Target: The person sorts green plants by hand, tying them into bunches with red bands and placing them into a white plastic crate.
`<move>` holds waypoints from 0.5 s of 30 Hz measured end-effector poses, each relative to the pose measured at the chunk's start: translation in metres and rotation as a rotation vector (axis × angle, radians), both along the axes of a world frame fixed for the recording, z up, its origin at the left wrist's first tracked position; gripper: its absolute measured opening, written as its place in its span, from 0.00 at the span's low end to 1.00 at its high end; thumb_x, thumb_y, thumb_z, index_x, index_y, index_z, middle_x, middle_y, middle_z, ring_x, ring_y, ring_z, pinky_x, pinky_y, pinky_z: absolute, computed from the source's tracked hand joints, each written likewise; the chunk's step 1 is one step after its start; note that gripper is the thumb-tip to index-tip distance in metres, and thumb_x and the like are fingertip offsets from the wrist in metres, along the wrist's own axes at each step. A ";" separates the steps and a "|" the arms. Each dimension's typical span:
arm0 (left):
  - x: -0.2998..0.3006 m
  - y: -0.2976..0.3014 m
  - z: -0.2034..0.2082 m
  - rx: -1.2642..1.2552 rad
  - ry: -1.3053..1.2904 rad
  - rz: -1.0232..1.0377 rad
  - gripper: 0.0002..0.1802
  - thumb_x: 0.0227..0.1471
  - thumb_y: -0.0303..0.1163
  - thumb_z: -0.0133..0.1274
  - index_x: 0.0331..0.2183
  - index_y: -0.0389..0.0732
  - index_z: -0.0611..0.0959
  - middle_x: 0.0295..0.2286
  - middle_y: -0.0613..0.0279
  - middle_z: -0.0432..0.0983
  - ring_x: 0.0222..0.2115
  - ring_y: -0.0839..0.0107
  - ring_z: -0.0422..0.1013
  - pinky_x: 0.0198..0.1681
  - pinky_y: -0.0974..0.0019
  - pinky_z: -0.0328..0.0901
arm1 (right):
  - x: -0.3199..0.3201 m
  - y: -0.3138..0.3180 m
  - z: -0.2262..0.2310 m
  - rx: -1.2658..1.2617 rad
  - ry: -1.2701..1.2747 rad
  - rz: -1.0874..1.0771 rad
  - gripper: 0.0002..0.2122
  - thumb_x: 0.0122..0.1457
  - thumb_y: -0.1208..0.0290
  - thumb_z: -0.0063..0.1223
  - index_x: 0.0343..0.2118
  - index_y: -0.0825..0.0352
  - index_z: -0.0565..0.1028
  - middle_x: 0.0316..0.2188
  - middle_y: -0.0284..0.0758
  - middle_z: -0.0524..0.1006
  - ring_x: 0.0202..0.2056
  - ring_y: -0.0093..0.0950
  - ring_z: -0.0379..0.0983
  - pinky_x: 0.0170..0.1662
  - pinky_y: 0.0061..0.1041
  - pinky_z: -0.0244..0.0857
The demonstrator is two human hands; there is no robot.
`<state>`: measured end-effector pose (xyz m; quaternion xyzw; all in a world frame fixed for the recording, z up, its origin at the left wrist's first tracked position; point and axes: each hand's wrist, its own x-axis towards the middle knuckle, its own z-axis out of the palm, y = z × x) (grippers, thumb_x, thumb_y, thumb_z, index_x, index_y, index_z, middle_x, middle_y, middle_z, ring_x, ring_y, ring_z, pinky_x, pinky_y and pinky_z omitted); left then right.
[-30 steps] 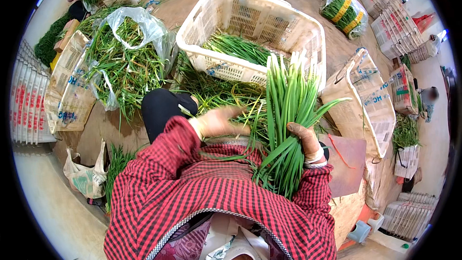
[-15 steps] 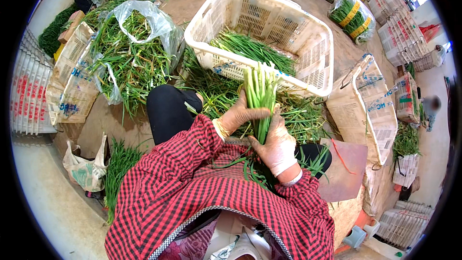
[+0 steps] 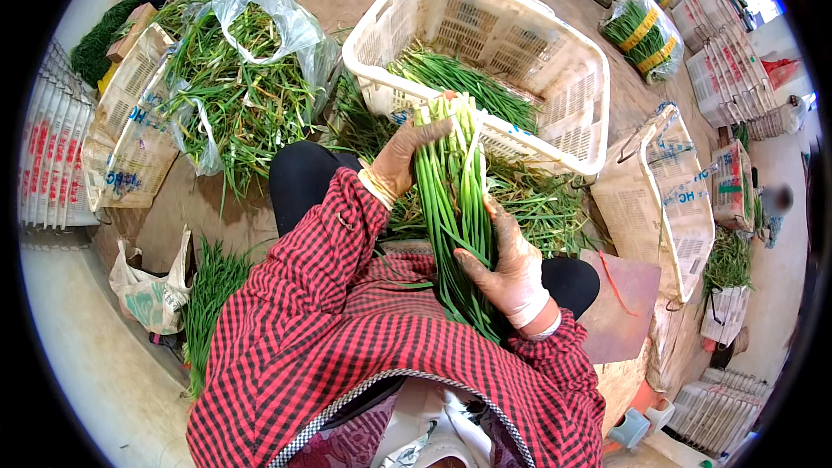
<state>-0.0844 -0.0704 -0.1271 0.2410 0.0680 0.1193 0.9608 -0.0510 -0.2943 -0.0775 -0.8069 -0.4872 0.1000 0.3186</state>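
Observation:
A long bunch of green chives (image 3: 451, 208) with pale stem ends stands tilted in front of me, its leaves trailing down toward my lap. Around its upper left side, near the pale ends, my gloved left hand (image 3: 400, 156) is wrapped. Lower down, my gloved right hand (image 3: 510, 270) grips the bunch from the right, its thumb across the leaves. Just beyond the hands stands a white plastic basket (image 3: 598, 104) with more chives (image 3: 464, 87) lying in it. Loose leaves and trimmings (image 3: 546, 208) are heaped between the basket and me.
At the left, a clear plastic bag (image 3: 325, 65) overflows with loose greens. More chives (image 3: 212, 303) lie by my left side near a white carry bag (image 3: 152, 286). Another white basket (image 3: 624, 199) stands at the right, near a flat board (image 3: 620, 329). Wrapped bundles (image 3: 641, 35) sit at the far right.
The bunch has tilted and spread, showing more leaf length. My left hand has moved up and left toward the stem ends; my right hand is slightly lower and to the right.

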 end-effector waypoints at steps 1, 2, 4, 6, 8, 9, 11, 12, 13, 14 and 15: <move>0.002 0.000 0.002 -0.156 -0.034 -0.059 0.29 0.51 0.31 0.54 0.54 0.40 0.65 0.45 0.57 0.71 0.45 0.65 0.70 0.50 0.62 0.65 | 0.003 -0.003 0.001 0.008 0.044 0.004 0.34 0.47 0.59 0.62 0.55 0.67 0.61 0.44 0.45 0.71 0.42 0.41 0.73 0.43 0.33 0.68; 0.001 -0.001 0.006 -0.238 -0.049 -0.083 0.23 0.53 0.30 0.49 0.51 0.37 0.69 0.44 0.54 0.73 0.42 0.65 0.72 0.49 0.61 0.66 | 0.012 -0.004 -0.008 0.043 0.147 0.007 0.35 0.46 0.55 0.63 0.54 0.68 0.61 0.43 0.46 0.72 0.45 0.40 0.71 0.48 0.31 0.65; 0.003 -0.003 0.003 -0.212 -0.048 -0.131 0.23 0.53 0.30 0.49 0.51 0.35 0.69 0.43 0.54 0.73 0.42 0.64 0.72 0.49 0.60 0.67 | 0.025 0.006 0.010 -0.002 0.251 -0.053 0.33 0.46 0.53 0.63 0.51 0.69 0.63 0.43 0.47 0.71 0.47 0.40 0.68 0.49 0.31 0.63; 0.005 -0.006 0.004 -0.191 -0.041 -0.150 0.23 0.54 0.31 0.49 0.50 0.32 0.69 0.43 0.52 0.74 0.41 0.62 0.73 0.49 0.58 0.66 | 0.035 0.020 0.013 -0.054 0.300 -0.142 0.29 0.48 0.55 0.61 0.47 0.68 0.64 0.42 0.48 0.72 0.46 0.41 0.69 0.49 0.32 0.63; 0.008 -0.010 0.015 -0.175 -0.088 -0.206 0.25 0.54 0.35 0.50 0.50 0.31 0.69 0.44 0.51 0.73 0.42 0.63 0.72 0.50 0.59 0.66 | 0.043 0.027 0.006 0.079 0.528 -0.214 0.22 0.53 0.64 0.56 0.48 0.69 0.66 0.39 0.43 0.75 0.42 0.32 0.70 0.47 0.28 0.62; 0.006 -0.010 0.023 -0.162 -0.108 -0.222 0.26 0.54 0.36 0.50 0.50 0.31 0.69 0.45 0.51 0.72 0.42 0.64 0.72 0.50 0.59 0.66 | 0.046 0.031 -0.002 0.205 0.565 -0.197 0.19 0.55 0.67 0.54 0.48 0.70 0.67 0.38 0.41 0.76 0.40 0.28 0.70 0.47 0.26 0.62; 0.006 -0.004 0.022 -0.165 -0.081 -0.204 0.27 0.51 0.35 0.55 0.51 0.34 0.69 0.44 0.54 0.73 0.42 0.66 0.72 0.48 0.62 0.67 | 0.048 0.030 0.001 0.318 0.722 -0.133 0.15 0.59 0.73 0.48 0.48 0.72 0.68 0.40 0.33 0.74 0.40 0.20 0.66 0.46 0.20 0.61; 0.006 -0.002 0.019 -0.136 -0.049 -0.167 0.28 0.50 0.34 0.56 0.51 0.35 0.69 0.43 0.55 0.73 0.41 0.66 0.72 0.48 0.62 0.68 | 0.049 0.027 0.002 0.297 0.733 -0.133 0.15 0.59 0.73 0.48 0.48 0.72 0.68 0.39 0.34 0.74 0.40 0.20 0.66 0.46 0.20 0.61; 0.006 -0.001 0.016 -0.106 -0.017 -0.131 0.28 0.49 0.34 0.57 0.51 0.36 0.69 0.43 0.56 0.73 0.41 0.67 0.72 0.47 0.63 0.68 | 0.049 0.025 0.002 0.277 0.743 -0.133 0.15 0.59 0.72 0.48 0.48 0.72 0.69 0.39 0.34 0.74 0.39 0.20 0.66 0.46 0.20 0.61; 0.005 0.000 0.011 -0.148 0.030 -0.145 0.27 0.48 0.31 0.58 0.50 0.38 0.70 0.40 0.59 0.75 0.41 0.69 0.72 0.45 0.65 0.69 | 0.049 0.025 -0.001 0.280 0.711 -0.120 0.14 0.60 0.72 0.48 0.47 0.73 0.69 0.38 0.34 0.74 0.39 0.20 0.66 0.46 0.20 0.61; 0.007 0.000 0.005 -0.102 0.037 -0.154 0.27 0.49 0.31 0.58 0.50 0.38 0.70 0.40 0.59 0.75 0.41 0.69 0.72 0.45 0.65 0.69 | 0.049 0.024 -0.004 0.283 0.680 -0.110 0.14 0.60 0.71 0.47 0.47 0.73 0.69 0.38 0.34 0.74 0.39 0.20 0.66 0.45 0.20 0.61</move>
